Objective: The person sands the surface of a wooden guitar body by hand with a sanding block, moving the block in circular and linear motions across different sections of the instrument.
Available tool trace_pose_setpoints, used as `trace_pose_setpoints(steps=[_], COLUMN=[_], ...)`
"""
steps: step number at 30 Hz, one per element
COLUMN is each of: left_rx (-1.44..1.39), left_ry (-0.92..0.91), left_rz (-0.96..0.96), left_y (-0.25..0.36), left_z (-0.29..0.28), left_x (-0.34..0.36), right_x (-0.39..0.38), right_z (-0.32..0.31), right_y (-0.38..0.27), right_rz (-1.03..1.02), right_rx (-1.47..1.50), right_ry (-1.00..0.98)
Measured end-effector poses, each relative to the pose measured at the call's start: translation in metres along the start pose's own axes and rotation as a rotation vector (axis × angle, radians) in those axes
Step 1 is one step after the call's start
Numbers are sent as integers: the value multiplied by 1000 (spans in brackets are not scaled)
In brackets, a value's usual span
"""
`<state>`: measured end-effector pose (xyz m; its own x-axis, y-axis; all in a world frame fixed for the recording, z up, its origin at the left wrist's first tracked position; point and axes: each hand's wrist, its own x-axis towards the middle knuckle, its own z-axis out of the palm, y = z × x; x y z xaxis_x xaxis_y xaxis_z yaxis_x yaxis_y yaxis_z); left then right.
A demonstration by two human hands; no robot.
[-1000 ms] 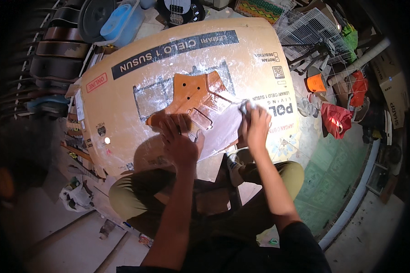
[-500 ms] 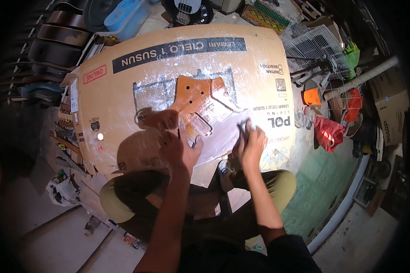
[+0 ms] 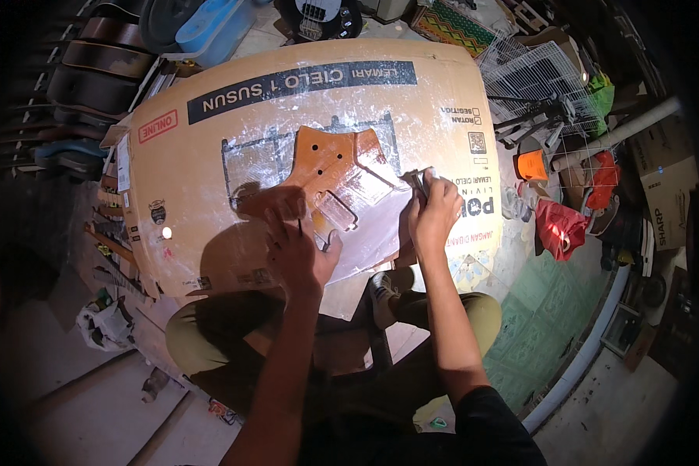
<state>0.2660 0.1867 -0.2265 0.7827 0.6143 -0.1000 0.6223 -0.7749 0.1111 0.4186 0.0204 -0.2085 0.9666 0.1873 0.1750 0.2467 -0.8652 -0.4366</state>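
In the head view, both forearms rise from the lower edge and lean in toward each other over the cardboard sheet (image 3: 175, 151). The left hand (image 3: 293, 252) lies palm down at the near left part of an orange-brown wooden guitar body (image 3: 330, 159), its fingers reaching forward in shadow and its thumb splayed well out to the right; it is spread wide and grasps nothing that shows. The right hand (image 3: 436, 213) is bent at the knuckles, fingers curled narrowly around a small dark block (image 3: 420, 183), which it holds at the far right corner of the body; whether the block's underside lies flat there cannot be told, as the fingers cover much of it. The right forearm runs up and slightly leftward from a dark sleeve (image 3: 489, 419), the wrist behind the block. The guitar body rests on the cardboard between the two hands, toward the person's side, its three dark holes and rounded pocket (image 3: 335, 211) facing up, with a pale, dusty-looking area (image 3: 369, 237) at its near right. Bent knees in olive trousers (image 3: 481, 318) flank the forearms below.
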Motion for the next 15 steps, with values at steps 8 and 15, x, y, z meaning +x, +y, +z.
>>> trace_pose_setpoints(steps=[8,15], left_rx=[-14,-75], left_ry=[-79,42], left_rz=[-62,48], left_y=[-3,-6], left_z=[3,-4], left_x=[-1,1], right_x=[-26,-72], right_z=[4,2], right_y=[10,15], right_rz=[-72,-65], right_rx=[-13,-25], right_ry=[14,-19])
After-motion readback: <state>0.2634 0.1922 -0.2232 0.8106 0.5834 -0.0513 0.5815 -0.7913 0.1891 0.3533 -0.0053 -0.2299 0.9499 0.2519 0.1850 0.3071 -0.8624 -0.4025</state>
